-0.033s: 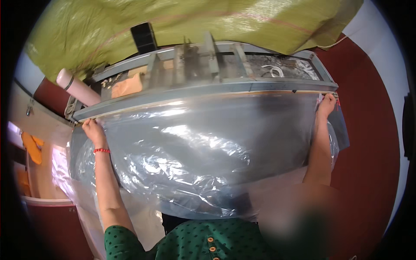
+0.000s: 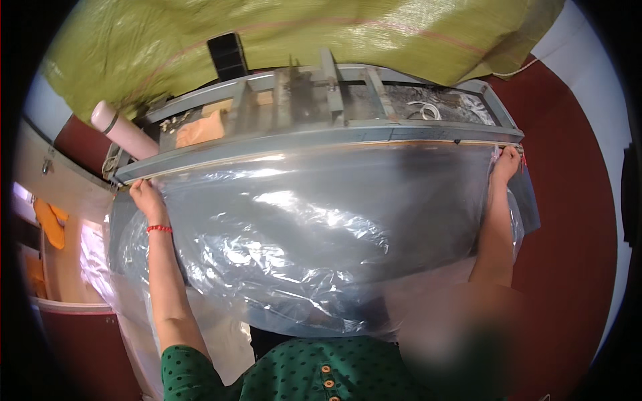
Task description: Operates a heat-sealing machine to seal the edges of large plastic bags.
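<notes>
A large clear plastic sheet [image 2: 281,230] is stretched wide in front of me, glossy and wrinkled toward my body. My left hand [image 2: 147,199] is closed on its far left corner, fingers pinched together. At the far right corner, my right hand [image 2: 506,164] likewise grips the plastic with bent fingers. Between the hands, the sheet's far edge lies along the front bar [image 2: 321,137] of a long grey metal frame, where a thin pale strip runs. The fingertips of both hands are partly hidden.
Within the frame are crossbars, an orange cloth [image 2: 200,129] and a white coil [image 2: 424,110]. A pink bottle [image 2: 124,130] leans at the left end. Behind stand a black phone-like object [image 2: 227,56] and a yellow-green woven sheet [image 2: 301,33]. An open cabinet door [image 2: 53,160] is at left.
</notes>
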The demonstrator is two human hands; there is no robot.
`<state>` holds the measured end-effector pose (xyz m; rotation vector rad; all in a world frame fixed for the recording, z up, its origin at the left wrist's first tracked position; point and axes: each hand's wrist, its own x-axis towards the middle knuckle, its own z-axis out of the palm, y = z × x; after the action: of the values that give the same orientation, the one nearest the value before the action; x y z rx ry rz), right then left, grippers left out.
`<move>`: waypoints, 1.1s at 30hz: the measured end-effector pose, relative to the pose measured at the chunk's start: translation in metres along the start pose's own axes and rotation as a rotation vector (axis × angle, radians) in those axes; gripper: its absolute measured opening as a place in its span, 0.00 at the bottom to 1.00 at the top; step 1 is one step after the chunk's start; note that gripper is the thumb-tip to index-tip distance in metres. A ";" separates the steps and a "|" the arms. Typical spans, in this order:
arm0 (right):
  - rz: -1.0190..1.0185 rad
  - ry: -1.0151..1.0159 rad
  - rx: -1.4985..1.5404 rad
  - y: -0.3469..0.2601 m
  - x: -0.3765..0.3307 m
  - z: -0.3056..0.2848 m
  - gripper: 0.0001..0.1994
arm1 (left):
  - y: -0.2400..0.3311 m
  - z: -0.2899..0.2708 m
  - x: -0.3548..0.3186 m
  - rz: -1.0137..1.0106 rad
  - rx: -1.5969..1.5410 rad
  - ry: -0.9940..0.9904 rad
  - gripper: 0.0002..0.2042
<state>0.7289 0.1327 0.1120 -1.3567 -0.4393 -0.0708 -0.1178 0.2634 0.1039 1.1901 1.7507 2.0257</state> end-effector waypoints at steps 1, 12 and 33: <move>0.031 -0.040 0.005 -0.005 -0.008 0.006 0.06 | 0.002 0.002 -0.005 -0.001 -0.057 0.081 0.04; -0.798 -0.681 -0.100 -0.187 -0.239 0.105 0.12 | 0.146 -0.077 -0.053 -0.005 -0.249 -0.471 0.04; -0.502 -0.581 -0.939 -0.054 -0.072 -0.133 0.13 | 0.129 -0.191 -0.169 0.366 0.589 -0.883 0.23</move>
<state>0.6822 -0.0205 0.1178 -2.1574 -1.3499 -0.3321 -0.0948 -0.0171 0.1540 2.2460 1.7100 0.7812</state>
